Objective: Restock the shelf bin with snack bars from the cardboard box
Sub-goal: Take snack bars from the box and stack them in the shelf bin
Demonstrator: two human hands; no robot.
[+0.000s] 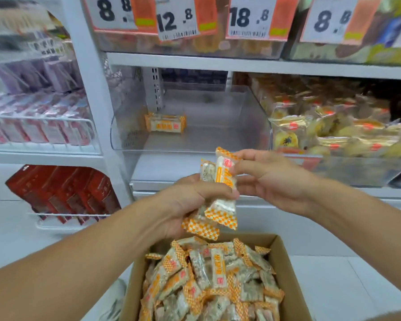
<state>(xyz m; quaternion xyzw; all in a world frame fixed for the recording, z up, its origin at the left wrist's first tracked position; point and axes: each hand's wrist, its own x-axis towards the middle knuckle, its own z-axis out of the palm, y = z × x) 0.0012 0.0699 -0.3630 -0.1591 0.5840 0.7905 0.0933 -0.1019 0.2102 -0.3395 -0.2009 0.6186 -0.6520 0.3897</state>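
While my left hand (pixel 190 202) grips a small bunch of snack bars (pixel 214 214) above the cardboard box (pixel 285 269), its fingers are curled round their middles, and the orange-checked wrapper ends stick out above and below my fist. My right hand (pixel 271 179) meets the bunch from the other side; its thumb and forefinger pinch the top of the front bar (pixel 225 167), which stands nearly upright, while the other fingers are loosely bent below. How many bars I hold in all I cannot tell, since they overlap.

Beneath my hands the box stands open, heaped with more bars (pixel 208 281) of the same kind lying every which way. Straight ahead, on the middle shelf, sits the clear plastic bin (pixel 190 144). One single bar (pixel 165 123) lies flat inside it, toward the back left corner, well apart from my hands.

Just to the right of the bin, another clear bin holds gold-wrapped cakes (pixel 329 133). On the shelf above hang price tags (pixel 176 18) with large black numbers. To the left, wire racks carry pink packets (pixel 37 126) and, lower down, red boxes (pixel 62 193).
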